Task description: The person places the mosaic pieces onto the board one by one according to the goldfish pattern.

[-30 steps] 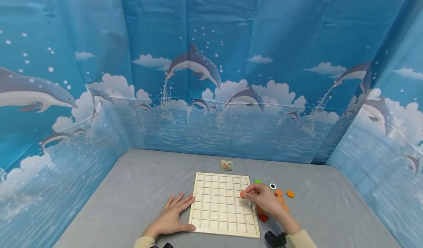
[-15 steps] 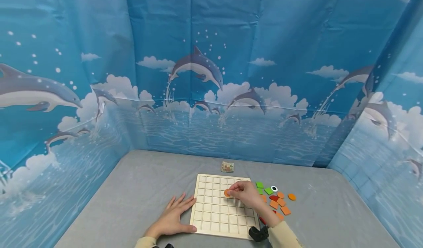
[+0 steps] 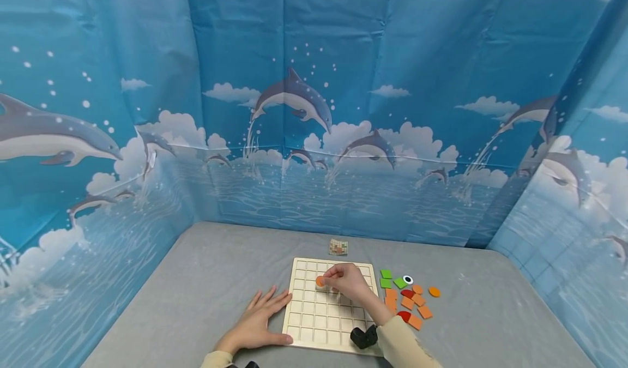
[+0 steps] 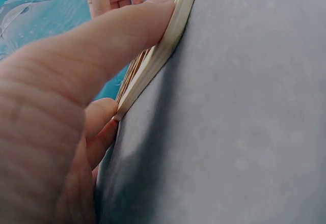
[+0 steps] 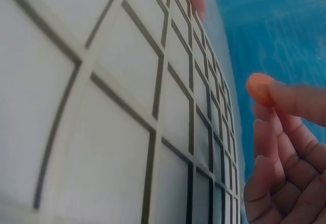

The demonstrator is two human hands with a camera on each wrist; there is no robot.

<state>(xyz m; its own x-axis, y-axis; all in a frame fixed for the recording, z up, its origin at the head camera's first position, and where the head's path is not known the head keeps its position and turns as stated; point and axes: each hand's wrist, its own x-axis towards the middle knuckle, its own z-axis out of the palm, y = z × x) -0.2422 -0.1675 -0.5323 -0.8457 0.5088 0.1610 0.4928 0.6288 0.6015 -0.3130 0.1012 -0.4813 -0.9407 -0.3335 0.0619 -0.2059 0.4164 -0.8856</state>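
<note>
A pale wooden grid board point(image 3: 314, 321) with square recesses lies on the grey table. My left hand point(image 3: 257, 320) is spread flat at its left side, thumb on the lower left corner and fingertips at the left edge. The left wrist view shows the thumb point(image 4: 117, 40) laid over the board's rim. My right hand point(image 3: 349, 282) pinches an orange disc point(image 3: 320, 281) between thumb and fingers, over the upper middle of the board. In the right wrist view the disc point(image 5: 261, 88) is held just above the grid, with the other fingers curled below.
Right of the board lie several orange squares point(image 3: 407, 302), green squares point(image 3: 386, 283), red pieces point(image 3: 404, 316), an orange oval piece point(image 3: 434, 291) and a white-and-black eye piece point(image 3: 408, 279). A small patterned card point(image 3: 338, 247) sits behind the board. A blue dolphin curtain point(image 3: 314, 193) surrounds the table.
My right hand has carried the orange disc leftward from the board's right side to its upper middle, uncovering the pieces at the right. The left hand stays at the board's left edge.
</note>
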